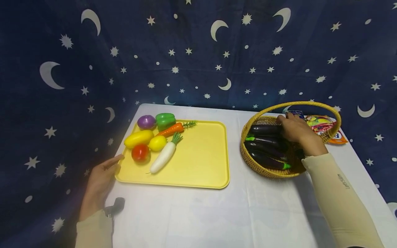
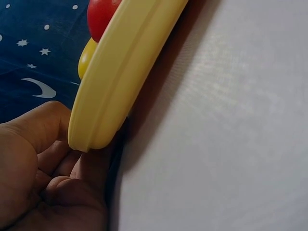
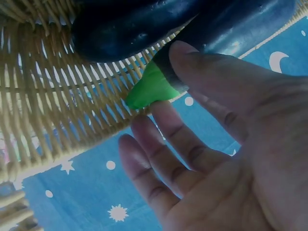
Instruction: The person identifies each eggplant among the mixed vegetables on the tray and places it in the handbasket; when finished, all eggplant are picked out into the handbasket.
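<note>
My left hand [image 1: 100, 179] holds the left rim of a yellow tray [image 1: 198, 155]; the left wrist view shows thumb and fingers around its corner. Inside a wicker basket [image 1: 258, 168], my right hand [image 1: 299, 132] pinches an eggplant [image 3: 240, 29] near its green cap, with the thumb on its dark skin. Several more eggplants [image 1: 268, 143] lie side by side there. On the tray's left half are a tomato [image 1: 140, 154], a lemon [image 1: 158, 143], a long yellow fruit [image 1: 138, 139], a white radish [image 1: 162, 158], a carrot [image 1: 170, 130], a green bell pepper [image 1: 165, 121] and a purple onion [image 1: 146, 122].
The basket's tall handle [image 1: 297, 103] arches over my right hand. Colourful snack packets [image 1: 322, 125] lie behind the basket at the right. A white cloth [image 1: 211, 213] covers the table, and a dark blue curtain [image 1: 198, 62] with moons and stars hangs behind it.
</note>
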A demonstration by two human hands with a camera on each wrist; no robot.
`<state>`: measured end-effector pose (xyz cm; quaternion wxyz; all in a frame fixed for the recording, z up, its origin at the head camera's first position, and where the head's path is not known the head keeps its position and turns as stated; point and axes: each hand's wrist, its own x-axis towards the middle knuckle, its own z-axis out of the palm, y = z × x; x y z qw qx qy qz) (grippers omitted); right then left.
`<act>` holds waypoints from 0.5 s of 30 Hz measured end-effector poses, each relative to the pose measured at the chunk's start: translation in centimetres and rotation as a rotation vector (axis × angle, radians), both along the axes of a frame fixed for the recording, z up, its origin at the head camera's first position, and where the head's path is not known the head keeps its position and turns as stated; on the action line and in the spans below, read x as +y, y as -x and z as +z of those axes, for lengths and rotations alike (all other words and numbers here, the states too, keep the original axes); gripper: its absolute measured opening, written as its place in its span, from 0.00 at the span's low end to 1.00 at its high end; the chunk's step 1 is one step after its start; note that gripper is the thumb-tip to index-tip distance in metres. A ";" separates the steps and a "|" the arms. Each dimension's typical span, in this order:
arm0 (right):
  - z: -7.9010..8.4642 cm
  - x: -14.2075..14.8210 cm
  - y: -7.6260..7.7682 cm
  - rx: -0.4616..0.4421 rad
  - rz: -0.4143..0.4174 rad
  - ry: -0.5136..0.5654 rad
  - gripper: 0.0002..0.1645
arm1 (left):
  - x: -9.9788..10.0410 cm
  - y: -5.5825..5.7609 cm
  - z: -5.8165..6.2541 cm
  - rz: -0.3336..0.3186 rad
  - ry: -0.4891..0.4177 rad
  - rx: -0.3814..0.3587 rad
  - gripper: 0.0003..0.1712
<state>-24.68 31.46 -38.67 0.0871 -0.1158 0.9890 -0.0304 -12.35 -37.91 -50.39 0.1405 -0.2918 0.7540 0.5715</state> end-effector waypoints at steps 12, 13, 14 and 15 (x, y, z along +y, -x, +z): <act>0.0 -1.2 -1.2 0.124 0.045 0.041 0.22 | -0.7 1.2 0.4 -0.050 0.076 0.024 0.31; -0.1 -1.5 -1.4 0.143 0.059 0.052 0.22 | -0.9 1.2 0.4 -0.065 0.084 0.017 0.31; -0.1 -1.7 -1.6 0.165 0.075 0.064 0.21 | -1.1 1.2 0.4 -0.080 0.090 0.008 0.32; -0.2 -2.1 -1.8 0.190 0.088 0.082 0.20 | -1.3 1.1 0.5 -0.092 0.102 -0.003 0.32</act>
